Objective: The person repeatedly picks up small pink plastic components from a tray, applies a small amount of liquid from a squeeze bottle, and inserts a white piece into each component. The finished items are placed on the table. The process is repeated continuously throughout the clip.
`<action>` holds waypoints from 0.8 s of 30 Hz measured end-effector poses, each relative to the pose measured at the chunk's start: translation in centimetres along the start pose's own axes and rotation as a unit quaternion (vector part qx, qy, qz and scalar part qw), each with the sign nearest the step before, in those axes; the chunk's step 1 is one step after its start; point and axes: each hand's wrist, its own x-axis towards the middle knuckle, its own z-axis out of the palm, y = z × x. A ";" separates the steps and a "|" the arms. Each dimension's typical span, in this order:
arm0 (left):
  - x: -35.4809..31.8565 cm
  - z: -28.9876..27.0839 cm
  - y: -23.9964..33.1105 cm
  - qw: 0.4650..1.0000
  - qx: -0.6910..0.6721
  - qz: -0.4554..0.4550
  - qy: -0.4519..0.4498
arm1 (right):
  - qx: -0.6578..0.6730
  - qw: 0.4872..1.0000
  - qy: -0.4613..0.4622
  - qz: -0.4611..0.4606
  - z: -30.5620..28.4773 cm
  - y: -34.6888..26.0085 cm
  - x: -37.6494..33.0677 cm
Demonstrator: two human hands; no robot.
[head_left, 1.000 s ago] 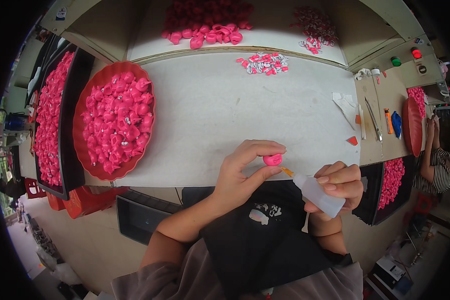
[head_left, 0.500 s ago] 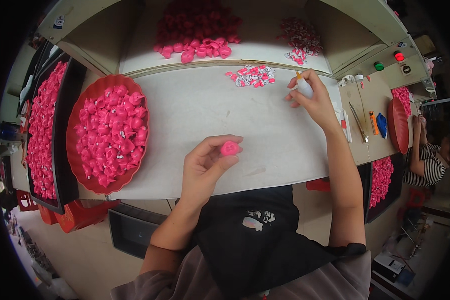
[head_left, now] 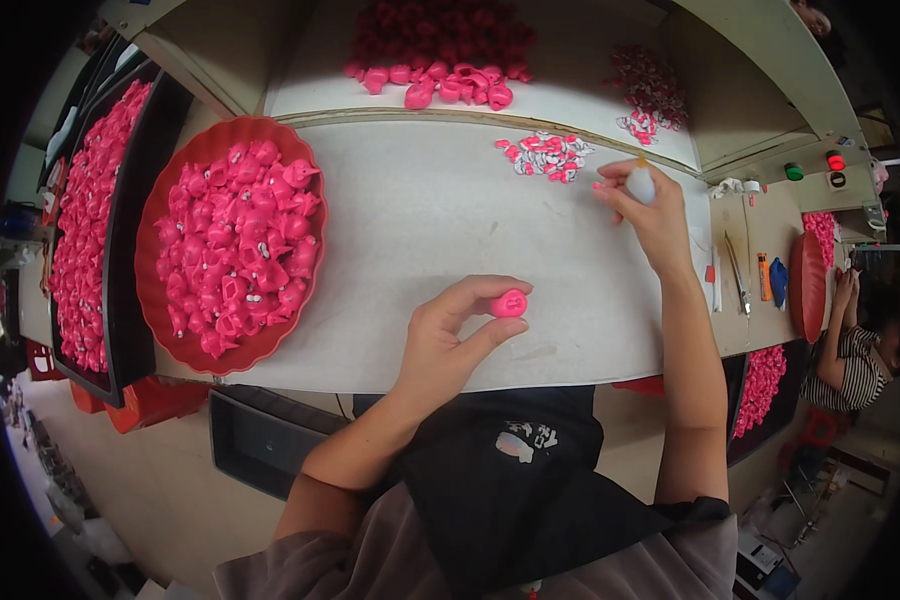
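Observation:
My left hand pinches a small round pink plastic piece between thumb and fingers, just above the white work surface. Its end, with a recessed pattern, faces up. In my right hand a small white squeeze bottle with a yellowish tip is gripped, tip pointing away from me. A tiny pink bit shows at that hand's fingertips. Beside them lies a pile of small pink and white parts. To the left stands a red scalloped tray heaped with pink figure pieces.
A raised shelf at the back holds more pink pieces and small parts. A black crate of pink pieces stands far left. Tweezers, an orange tube and a blue item lie right. A person sits beyond.
My right hand, still holding the bottle, has come to the small-parts pile and a tiny pink bit now shows at its fingertips. The left hand's piece is turned slightly. The whole view has shifted.

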 end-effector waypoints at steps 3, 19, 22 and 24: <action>-0.1 0.3 0.1 0.997 0.067 0.026 0.000 | 0.160 0.986 -0.052 -0.003 0.1 -1.5 -4.1; -0.9 2.8 1.3 0.985 0.151 0.068 -0.052 | 0.115 0.965 -0.102 -0.211 2.2 -3.3 -10.9; -1.2 2.8 0.8 0.997 -0.006 -0.023 -0.067 | 0.084 0.965 -0.092 -0.231 2.2 -3.6 -11.4; -1.3 3.0 1.5 0.988 -0.093 -0.101 -0.067 | 0.074 0.966 -0.089 -0.233 2.2 -3.7 -11.6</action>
